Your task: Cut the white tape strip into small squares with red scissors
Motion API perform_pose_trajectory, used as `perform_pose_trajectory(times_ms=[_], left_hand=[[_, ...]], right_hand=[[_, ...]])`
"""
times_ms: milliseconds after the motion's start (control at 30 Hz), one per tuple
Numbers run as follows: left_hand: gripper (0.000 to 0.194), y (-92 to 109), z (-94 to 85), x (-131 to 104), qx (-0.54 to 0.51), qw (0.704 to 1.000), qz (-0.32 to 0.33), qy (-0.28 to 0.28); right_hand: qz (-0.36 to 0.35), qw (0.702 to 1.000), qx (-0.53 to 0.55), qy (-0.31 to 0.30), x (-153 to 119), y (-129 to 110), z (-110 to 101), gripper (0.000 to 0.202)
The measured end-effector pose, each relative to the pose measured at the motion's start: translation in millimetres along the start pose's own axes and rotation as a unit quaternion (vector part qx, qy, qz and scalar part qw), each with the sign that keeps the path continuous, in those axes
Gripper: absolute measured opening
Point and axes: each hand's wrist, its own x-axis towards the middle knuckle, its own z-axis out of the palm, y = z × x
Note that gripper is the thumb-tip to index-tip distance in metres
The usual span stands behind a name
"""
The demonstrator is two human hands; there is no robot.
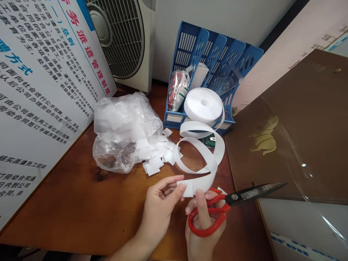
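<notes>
My left hand (160,201) pinches the free end of a white strip (199,145) between thumb and fingers, where a small white piece seems to lie over the strip. Close beside it, my right hand (203,224) has its fingers through the red handles of black-bladed scissors (233,197), whose closed blades point right; its fingertips also touch the strip. The strip curls in loops up to a white roll (203,105) at the blue file rack. Cut white pieces (156,156) lie in a loose pile left of the loops.
A clear plastic bag (125,127) with white pieces lies on the wooden table (89,210). Behind stand a blue file rack (199,41) holding a packet (178,88), and a fan (122,36). A printed board (40,90) leans at left; a brown panel (299,127) stands right.
</notes>
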Motion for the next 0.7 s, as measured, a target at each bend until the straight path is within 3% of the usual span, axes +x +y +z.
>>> perform_pose_trajectory(times_ms=[333, 533, 700], left_hand=[[0.028, 2, -7.9, -1, 0.021, 1.0, -0.003, 0.009], [0.037, 10, -19.2, 1, 0.054, 0.993, -0.055, -0.092], [0.026, 18, -21.7, 3, 0.115, 0.987, -0.015, -0.111]], right_hand=[[-0.002, 0.994, -0.101, -0.039, -9, 3, -3, 0.033], [0.014, 0.998, -0.053, -0.016, -10, -1, 2, 0.034], [0.003, 0.998, -0.06, -0.026, -11, -1, 2, 0.033]])
